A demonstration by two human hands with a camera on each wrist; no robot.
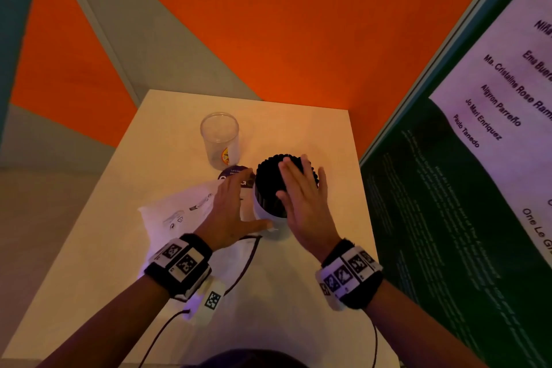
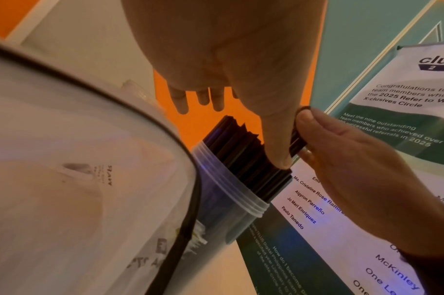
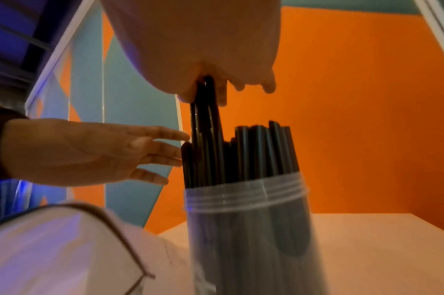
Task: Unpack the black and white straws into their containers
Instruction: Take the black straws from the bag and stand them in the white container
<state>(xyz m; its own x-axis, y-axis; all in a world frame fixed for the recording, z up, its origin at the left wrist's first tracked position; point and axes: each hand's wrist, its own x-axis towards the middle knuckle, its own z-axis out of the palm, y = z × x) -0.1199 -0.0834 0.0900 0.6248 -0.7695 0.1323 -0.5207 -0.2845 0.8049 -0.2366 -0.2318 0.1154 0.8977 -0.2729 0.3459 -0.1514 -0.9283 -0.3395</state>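
Note:
A clear tub [image 1: 266, 213] packed with black straws [image 1: 268, 178] stands upright mid-table. My right hand [image 1: 301, 191] lies over the tops of the straws. In the right wrist view its thumb and fingers pinch a few black straws [image 3: 205, 119] that stand higher than the others in the tub [image 3: 246, 229]. My left hand [image 1: 230, 206] is at the tub's left side, fingers straight; those fingers [image 3: 163, 148] touch the outer straws. An empty clear tub [image 1: 219, 137] stands behind and to the left. No white straws are visible.
A crumpled clear plastic bag [image 1: 179, 212] lies under my left hand on the pale table [image 1: 167, 134]. A purple lid [image 1: 234, 175] lies between the two tubs. A tall poster board [image 1: 463, 188] stands along the table's right edge. Orange walls are behind.

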